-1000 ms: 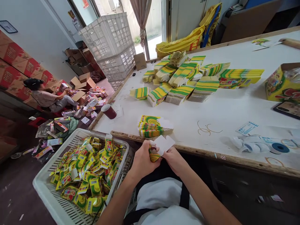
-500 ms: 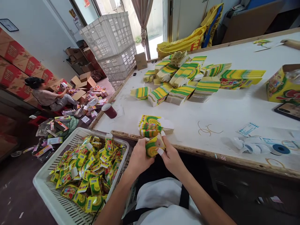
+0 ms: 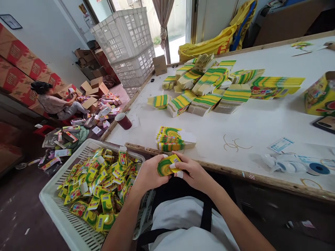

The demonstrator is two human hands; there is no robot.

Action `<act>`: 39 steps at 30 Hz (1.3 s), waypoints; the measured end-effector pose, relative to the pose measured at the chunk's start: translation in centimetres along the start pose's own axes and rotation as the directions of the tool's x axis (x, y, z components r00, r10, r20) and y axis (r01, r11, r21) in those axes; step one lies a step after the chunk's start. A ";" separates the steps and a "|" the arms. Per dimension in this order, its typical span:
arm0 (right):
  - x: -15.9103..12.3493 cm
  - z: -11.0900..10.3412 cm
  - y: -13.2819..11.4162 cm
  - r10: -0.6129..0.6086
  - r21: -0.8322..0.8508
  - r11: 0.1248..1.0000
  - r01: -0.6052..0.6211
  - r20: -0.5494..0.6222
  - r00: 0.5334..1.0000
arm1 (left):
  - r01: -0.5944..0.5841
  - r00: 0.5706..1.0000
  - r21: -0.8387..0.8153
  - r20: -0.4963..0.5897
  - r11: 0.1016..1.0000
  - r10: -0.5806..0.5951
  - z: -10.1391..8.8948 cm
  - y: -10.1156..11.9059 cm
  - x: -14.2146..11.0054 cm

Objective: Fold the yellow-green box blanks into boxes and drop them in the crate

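Both hands hold one small yellow-green carton (image 3: pixel 164 168) just in front of the table's near edge. My left hand (image 3: pixel 149 174) is closed round its left side. At the right end of the carton, my right hand (image 3: pixel 195 172) pinches with fingers that have white coverings on their tips. Beyond the hands, a fanned stack of flat cartons (image 3: pixel 171 138) lies on the white table (image 3: pixel 209 125). To the left stands a pale plastic basket (image 3: pixel 52 202) heaped with cartons of the same yellow-green print (image 3: pixel 104 184).
Bundles of flat cartons (image 3: pixel 206 83) are piled farther back. A dark red mug (image 3: pixel 123 121) stands near the table's left edge. Rubber bands (image 3: pixel 235 143), a tape roll (image 3: pixel 317 169) and a phone (image 3: pixel 326 123) lie rightward. Another person (image 3: pixel 56 101) sits among boxes at far left.
The carton has turned in my hands: its open end showed before, and now a yellow end with a barcode faces up. My right fingers have moved onto that end. The view has shifted slightly.
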State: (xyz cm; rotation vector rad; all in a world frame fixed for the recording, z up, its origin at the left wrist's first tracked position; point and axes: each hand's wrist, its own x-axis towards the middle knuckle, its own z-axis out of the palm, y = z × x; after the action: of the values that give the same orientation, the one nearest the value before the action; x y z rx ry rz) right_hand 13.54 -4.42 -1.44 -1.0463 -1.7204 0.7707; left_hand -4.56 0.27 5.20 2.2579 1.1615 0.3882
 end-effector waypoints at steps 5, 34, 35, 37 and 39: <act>-0.2 1.0 0.1 0.076 0.023 0.997 -0.074 -0.065 0.995 | 0.014 1.000 0.038 -0.014 0.999 -0.014 -0.1 0.0 0.1; 7.7 -1.4 4.8 0.213 -0.529 0.760 -0.377 -0.345 0.914 | 0.285 0.956 -0.075 -0.050 0.956 -0.289 -1.5 -4.7 -0.3; 7.6 -1.3 4.7 0.214 -0.534 0.757 -0.376 -0.341 0.915 | 0.283 0.957 -0.115 -0.029 0.952 -0.288 -0.9 -4.5 -0.2; 7.6 -1.2 4.6 0.220 -0.540 0.754 -0.375 -0.331 0.918 | 0.287 0.956 -0.173 -0.004 0.942 -0.292 -0.2 -4.2 -0.1; 7.9 -1.3 4.5 0.231 -0.539 0.755 -0.374 -0.315 0.921 | 0.291 0.955 -0.217 0.014 0.932 -0.295 0.0 -4.0 0.0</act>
State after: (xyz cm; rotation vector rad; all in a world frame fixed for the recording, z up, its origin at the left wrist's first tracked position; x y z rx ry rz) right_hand 14.63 4.65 -1.68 -1.8107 -1.6349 0.2679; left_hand -7.18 2.08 2.75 1.8627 1.3712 0.3954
